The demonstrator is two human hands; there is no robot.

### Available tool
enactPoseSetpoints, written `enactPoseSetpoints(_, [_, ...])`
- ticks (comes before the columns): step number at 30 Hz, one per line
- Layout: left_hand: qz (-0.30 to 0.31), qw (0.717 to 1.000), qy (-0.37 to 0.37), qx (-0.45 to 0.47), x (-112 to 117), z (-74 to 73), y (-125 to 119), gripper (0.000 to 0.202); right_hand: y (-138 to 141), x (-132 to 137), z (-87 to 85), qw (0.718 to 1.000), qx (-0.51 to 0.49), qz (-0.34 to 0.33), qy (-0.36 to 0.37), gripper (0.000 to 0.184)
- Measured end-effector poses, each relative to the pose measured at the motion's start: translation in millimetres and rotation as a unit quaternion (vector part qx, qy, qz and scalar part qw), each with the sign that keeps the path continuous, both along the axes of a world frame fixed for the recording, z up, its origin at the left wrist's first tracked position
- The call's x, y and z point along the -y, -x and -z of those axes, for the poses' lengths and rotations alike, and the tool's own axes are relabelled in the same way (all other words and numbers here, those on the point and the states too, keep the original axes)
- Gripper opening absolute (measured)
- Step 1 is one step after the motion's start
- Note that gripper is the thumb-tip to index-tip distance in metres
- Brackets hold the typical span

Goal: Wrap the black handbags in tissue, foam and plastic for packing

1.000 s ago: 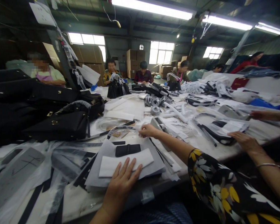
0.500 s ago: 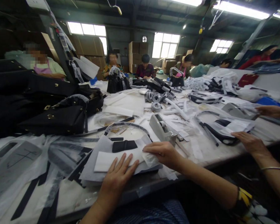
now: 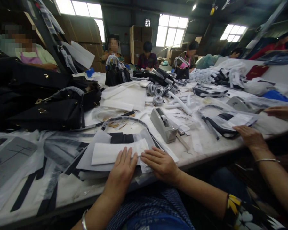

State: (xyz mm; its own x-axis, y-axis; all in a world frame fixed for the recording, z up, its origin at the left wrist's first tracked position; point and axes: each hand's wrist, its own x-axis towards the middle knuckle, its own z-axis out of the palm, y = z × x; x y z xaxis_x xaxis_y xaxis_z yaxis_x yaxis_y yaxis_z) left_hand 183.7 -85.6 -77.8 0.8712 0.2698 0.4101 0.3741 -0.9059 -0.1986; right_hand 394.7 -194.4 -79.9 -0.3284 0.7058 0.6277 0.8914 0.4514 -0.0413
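Observation:
My left hand [image 3: 122, 172] lies flat on a folded white foam sheet [image 3: 105, 153], fingers stretched out. Right beside it, my right hand [image 3: 162, 166] rests with straight fingers on the sheet's right end, over a small translucent packet [image 3: 145, 167]. Beneath the foam is thin white wrapping paper [image 3: 86, 161] spread over a black handbag, mostly hidden. A black strap piece [image 3: 122, 138] shows above the foam. The bag's handle [image 3: 124, 118], wrapped in clear film, arches behind it.
A grey tape dispenser [image 3: 164, 126] stands behind my right hand. Black handbags [image 3: 50, 110] pile up at left, near a second grey dispenser [image 3: 12, 159]. At right, a co-worker's hand [image 3: 251, 137] touches another wrapped bag [image 3: 224, 123]. The table edge [image 3: 194, 161] runs close by.
My right hand has gone from pinching the small packet to lying flat over it, closer to my left hand. My left hand still presses the foam. The camera view has tilted down.

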Motion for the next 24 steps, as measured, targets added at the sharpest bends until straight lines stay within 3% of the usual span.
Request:
enactPoseSetpoints(5, [0.063, 0.989, 0.132, 0.028, 0.4, -12.8, 3.5, 0.058, 2.1, 4.1, -1.7, 1.0, -0.016, -0.002, 0.017, 0.052])
enactPoseSetpoints(10, [0.028, 0.971, 0.216, 0.097, 4.4, -13.3, 5.0, 0.055, -4.3, 15.1, -32.7, 0.982, -0.076, -0.069, 0.159, 0.069])
enactPoseSetpoints(14, [-0.003, 0.964, 0.241, 0.111, 5.5, -11.0, -0.5, 0.045, -10.1, 13.7, -50.4, 0.962, -0.134, -0.057, 0.229, 0.052])
enactPoseSetpoints(17, [-0.002, 0.972, 0.215, 0.098, 4.7, -9.6, -2.1, 0.044, -12.0, 7.1, -45.0, 0.97, -0.142, -0.044, 0.193, 0.041])
enactPoseSetpoints(21, [0.023, 0.98, 0.182, 0.08, 3.3, -7.1, -1.0, 0.062, -13.9, 0.9, -30.1, 0.985, -0.082, -0.08, 0.126, 0.052])
enactPoseSetpoints(24, [0.017, 0.983, 0.165, 0.081, 3.0, -3.4, -1.7, 0.05, -14.1, -0.7, -23.9, 0.993, -0.05, -0.08, 0.067, 0.028])
